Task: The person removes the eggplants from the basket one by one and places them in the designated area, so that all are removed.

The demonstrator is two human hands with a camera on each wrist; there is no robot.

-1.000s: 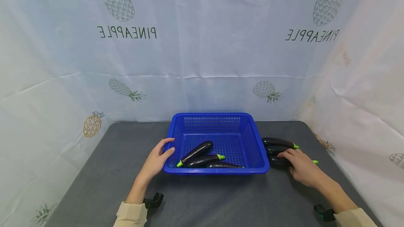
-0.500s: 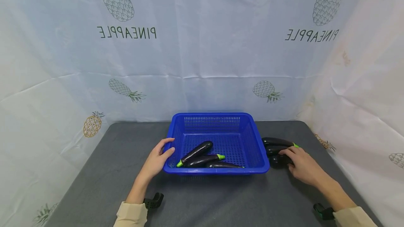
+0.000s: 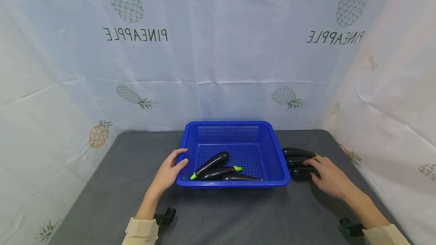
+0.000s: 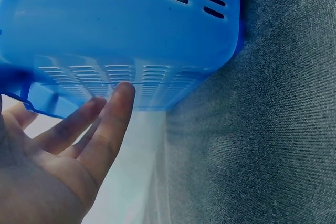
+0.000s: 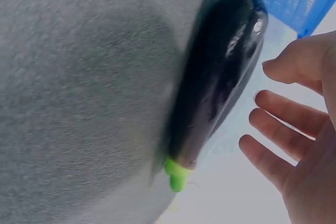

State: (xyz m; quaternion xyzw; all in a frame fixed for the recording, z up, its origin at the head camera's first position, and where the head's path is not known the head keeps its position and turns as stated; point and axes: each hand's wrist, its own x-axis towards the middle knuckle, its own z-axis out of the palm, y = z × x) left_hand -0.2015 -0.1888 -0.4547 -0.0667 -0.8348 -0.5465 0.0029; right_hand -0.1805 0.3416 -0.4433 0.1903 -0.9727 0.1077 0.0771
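Note:
At the left side of the blue plastic basket [image 3: 235, 184], my left hand [image 3: 167, 171] holds the rim, with thumb and index finger over it. In the left wrist view, the other fingers [image 4: 113, 124] lie along the outside of the basket wall. Three dark eggplants [image 3: 214, 165] with green stems lie in the near part of the basket. My right hand [image 3: 328, 179] hovers at more eggplants right of the basket, its fingers spread and loosely bent. The closest eggplant [image 5: 218, 82] lies beside its thumb and fingertips, with nothing gripped. In the head view this hand hides that eggplant's stem.
A grey cloth-covered table [image 3: 235, 218] carries everything. Two further eggplants [image 3: 299, 152] lie side by side behind the nearest one, close against the basket's right side. A white curtain [image 3: 231, 48] with pineapple prints hangs behind and along both sides.
My right hand has shifted slightly away from me and its fingertips have moved a little right over the eggplants. The nearest eggplant's green stem is now hidden. My left hand and the basket stay put.

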